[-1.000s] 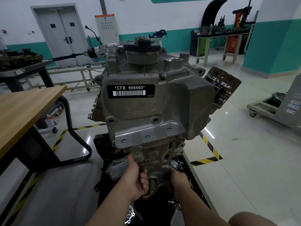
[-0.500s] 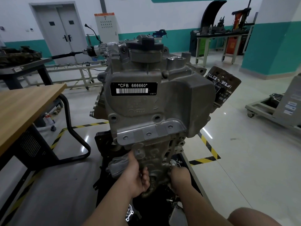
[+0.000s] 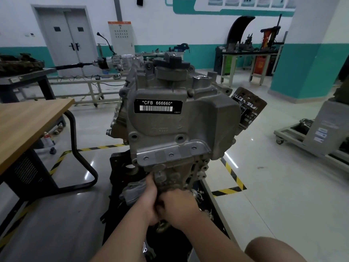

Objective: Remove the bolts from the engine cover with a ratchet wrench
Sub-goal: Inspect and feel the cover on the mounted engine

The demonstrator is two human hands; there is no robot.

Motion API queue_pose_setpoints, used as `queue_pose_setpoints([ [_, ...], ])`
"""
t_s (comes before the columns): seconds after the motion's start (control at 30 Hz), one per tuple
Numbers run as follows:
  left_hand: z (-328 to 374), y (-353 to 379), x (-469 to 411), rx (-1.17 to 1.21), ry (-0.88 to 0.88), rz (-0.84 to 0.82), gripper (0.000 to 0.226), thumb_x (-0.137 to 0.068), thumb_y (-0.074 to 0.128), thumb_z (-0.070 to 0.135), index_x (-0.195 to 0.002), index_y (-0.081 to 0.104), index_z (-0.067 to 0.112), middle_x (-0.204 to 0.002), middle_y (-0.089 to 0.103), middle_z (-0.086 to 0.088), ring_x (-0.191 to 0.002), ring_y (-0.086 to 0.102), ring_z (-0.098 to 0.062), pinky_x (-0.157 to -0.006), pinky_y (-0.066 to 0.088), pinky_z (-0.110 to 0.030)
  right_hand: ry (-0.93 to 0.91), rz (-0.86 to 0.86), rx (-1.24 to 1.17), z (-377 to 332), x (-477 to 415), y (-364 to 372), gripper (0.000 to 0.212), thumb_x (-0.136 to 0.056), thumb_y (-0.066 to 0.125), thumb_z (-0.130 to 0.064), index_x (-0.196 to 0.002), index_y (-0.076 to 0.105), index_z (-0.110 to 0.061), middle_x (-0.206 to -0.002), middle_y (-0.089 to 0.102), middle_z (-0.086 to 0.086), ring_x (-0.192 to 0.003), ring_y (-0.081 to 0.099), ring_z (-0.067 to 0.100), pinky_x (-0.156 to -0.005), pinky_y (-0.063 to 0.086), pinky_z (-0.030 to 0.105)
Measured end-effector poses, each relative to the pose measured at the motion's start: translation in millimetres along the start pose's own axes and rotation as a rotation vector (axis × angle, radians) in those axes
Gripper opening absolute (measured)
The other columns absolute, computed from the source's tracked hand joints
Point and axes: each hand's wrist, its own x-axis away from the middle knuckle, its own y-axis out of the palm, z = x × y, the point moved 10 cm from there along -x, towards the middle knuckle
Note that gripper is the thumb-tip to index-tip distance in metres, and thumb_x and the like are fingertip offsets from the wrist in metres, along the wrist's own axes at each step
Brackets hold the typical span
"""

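Engine cover [image 3: 181, 129], grey cast metal with black barcode label [image 3: 158, 106], is sitting upright mid-frame, with a black stand [image 3: 118, 163] showing below it. Left hand [image 3: 150, 203] and right hand [image 3: 182, 207] are pressing together just below the cover, against the lower casting. Right hand is overlapping the left's fingers. Fingers are curling inward but are hidden, so cannot tell what either is gripping. Wooden table [image 3: 28, 125] is standing left of the cover. Oil filter [image 3: 249, 108] is sticking out at the cover's right.
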Motion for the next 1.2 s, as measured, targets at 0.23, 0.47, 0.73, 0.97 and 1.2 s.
queue_pose_setpoints([
  [0.23,1,-3,4,-0.004,-0.022,0.033,0.084,-0.079,0.031,0.082,-0.067,0.071,0.009,-0.059,0.067,-0.011,-0.042,0.057,-0.019,-0.043,0.041,-0.018,0.05,0.015,-0.187,13,9,17,0.028,-0.093,0.048,-0.042,-0.105,0.059,-0.018,-0.112,0.064,0.01,-0.102,0.062,0.032,-0.079,0.049,0.036],
  [0.47,2,-1,0,0.08,-0.01,-0.007,0.082,-0.08,0.037,0.079,-0.082,0.074,0.006,-0.081,0.072,-0.016,-0.064,0.065,-0.025,-0.055,0.049,-0.027,0.018,0.253,-0.364,28,22,1,0.038,-0.081,0.048,-0.057,-0.103,0.063,-0.03,-0.105,0.058,-0.01,-0.089,0.06,0.01,-0.075,0.047,0.025],
  [0.73,-11,-14,-5,0.025,-0.121,0.067,0.082,-0.07,0.028,0.09,-0.077,0.05,0.012,-0.056,0.044,-0.002,-0.035,0.03,-0.01,-0.037,0.018,-0.013,1.01,0.129,-1.018,163,38,97,0.029,-0.1,0.045,-0.024,-0.114,0.062,-0.006,-0.068,0.053,0.002,-0.058,0.048,0.016,-0.05,0.037,0.028],
  [0.97,-12,-17,-8,0.008,-0.141,0.056,0.08,-0.071,0.028,0.089,-0.074,0.049,0.013,-0.057,0.044,0.0,-0.035,0.028,-0.009,-0.035,0.018,-0.013,0.872,0.04,-0.951,164,5,104,0.046,-0.1,0.046,-0.025,-0.055,0.049,-0.016,-0.06,0.047,0.009,-0.071,0.05,0.03,-0.066,0.037,0.035],
  [1.2,-12,-15,-8,0.023,-0.141,0.052,0.08,-0.072,0.027,0.089,-0.071,0.047,0.012,-0.057,0.042,-0.001,-0.034,0.027,-0.009,-0.034,0.018,-0.012,0.888,0.147,-1.021,166,11,115,0.05,-0.099,0.051,-0.032,-0.052,0.048,-0.016,-0.054,0.047,0.003,-0.054,0.043,0.02,-0.052,0.029,0.029],
])
